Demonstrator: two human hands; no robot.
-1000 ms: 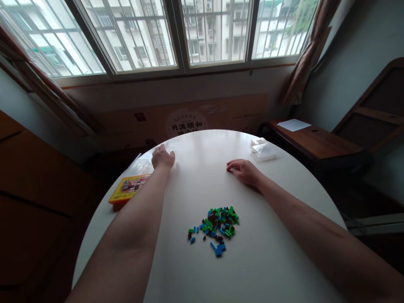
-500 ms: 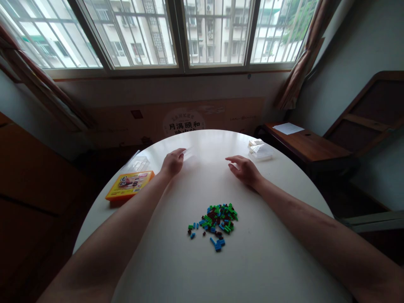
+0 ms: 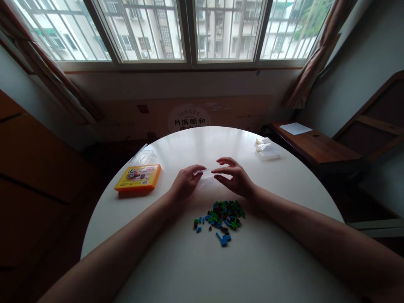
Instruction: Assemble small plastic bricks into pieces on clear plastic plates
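A small clear plastic piece [image 3: 206, 174], a bag or lid, is held between both hands above the round white table [image 3: 284, 252]. My left hand [image 3: 186, 183] pinches its left end. My right hand [image 3: 233, 176] touches its right end with curled fingers. Just in front of the hands lies a pile of small green, blue and brown building bricks [image 3: 222, 214], with a few blue ones strayed toward me.
An orange-yellow box [image 3: 138, 178] lies at the table's left, with a clear plastic container [image 3: 143, 158] behind it. Clear plastic boxes [image 3: 267, 149] sit at the far right. A wooden side table [image 3: 315, 145] with a paper stands to the right, windows ahead.
My left hand picked up the clear piece at the far left of the table and carried it to the middle. My right hand moved in to meet it.
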